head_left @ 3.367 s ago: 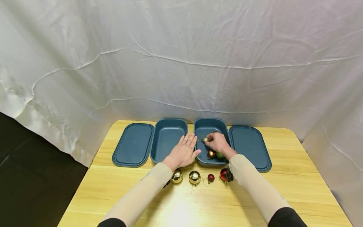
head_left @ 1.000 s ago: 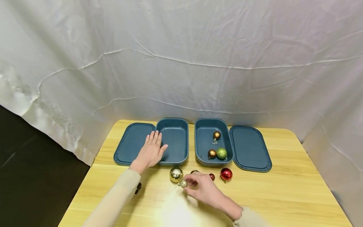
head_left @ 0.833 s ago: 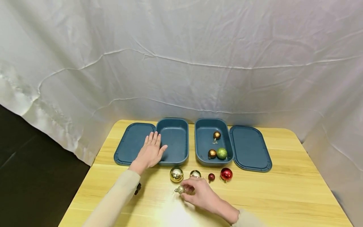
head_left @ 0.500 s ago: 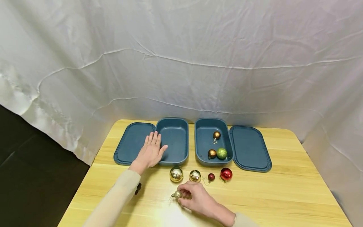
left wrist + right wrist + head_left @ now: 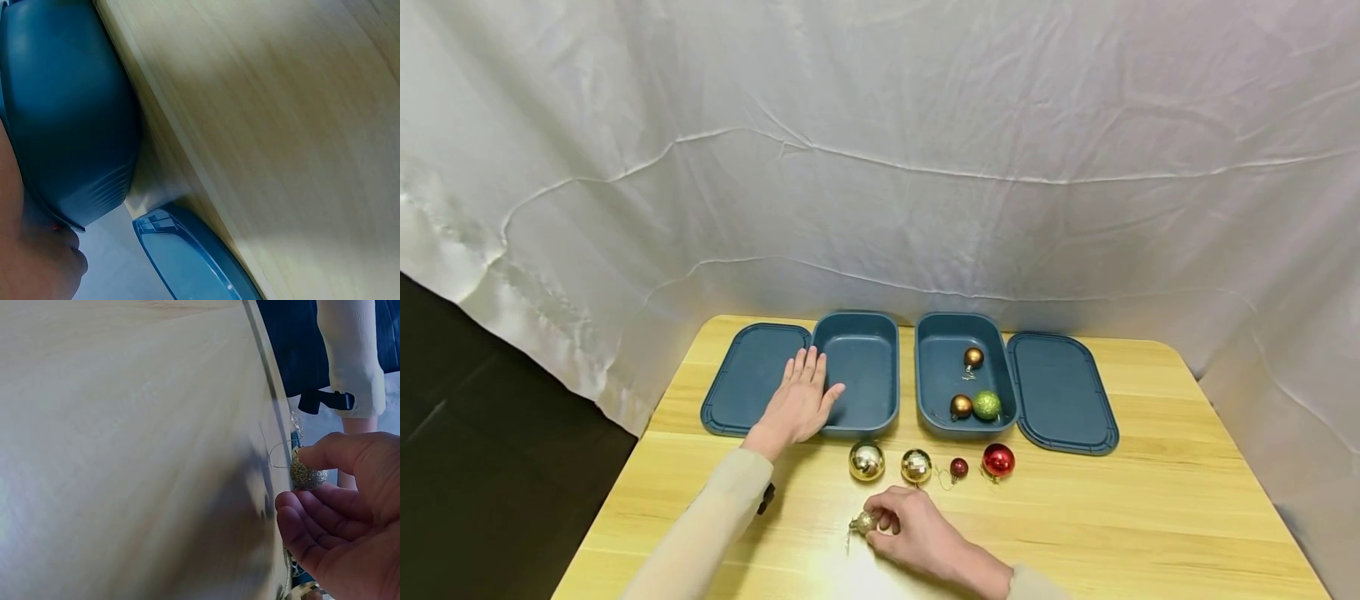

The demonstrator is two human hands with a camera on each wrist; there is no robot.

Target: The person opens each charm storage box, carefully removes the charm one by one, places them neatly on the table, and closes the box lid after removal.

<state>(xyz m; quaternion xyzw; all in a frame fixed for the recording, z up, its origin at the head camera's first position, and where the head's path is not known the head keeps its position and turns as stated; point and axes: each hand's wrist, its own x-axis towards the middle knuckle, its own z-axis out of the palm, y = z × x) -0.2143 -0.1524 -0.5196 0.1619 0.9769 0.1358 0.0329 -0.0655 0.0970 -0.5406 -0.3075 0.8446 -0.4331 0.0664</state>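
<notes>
My right hand (image 5: 913, 533) pinches a small gold glitter Christmas bauble (image 5: 864, 522) by its side, low over the front of the table. In the right wrist view the thumb lies across the bauble (image 5: 307, 474), and its thread loop hangs off the cap. My left hand (image 5: 797, 404) is flat with straight fingers over the left wall of the left blue box (image 5: 891, 392). Between the boxes and my right hand lies a row of baubles: a shiny gold one (image 5: 867, 461), a mirrored gold one (image 5: 916, 466), a small dark red one (image 5: 958, 468) and a bright red one (image 5: 998, 460).
The right blue box (image 5: 922, 375) holds two bronze baubles (image 5: 961, 407) and a green glitter bauble (image 5: 987, 406). One blue lid (image 5: 748, 383) lies left of the boxes, another lid (image 5: 1062, 392) to the right. A pale curtain (image 5: 925, 167) hangs behind the table.
The glitter bauble has come out of the right box in my right hand, to the table front, lately drifting a little nearer me. Earlier, my left hand moved left; it now stays still.
</notes>
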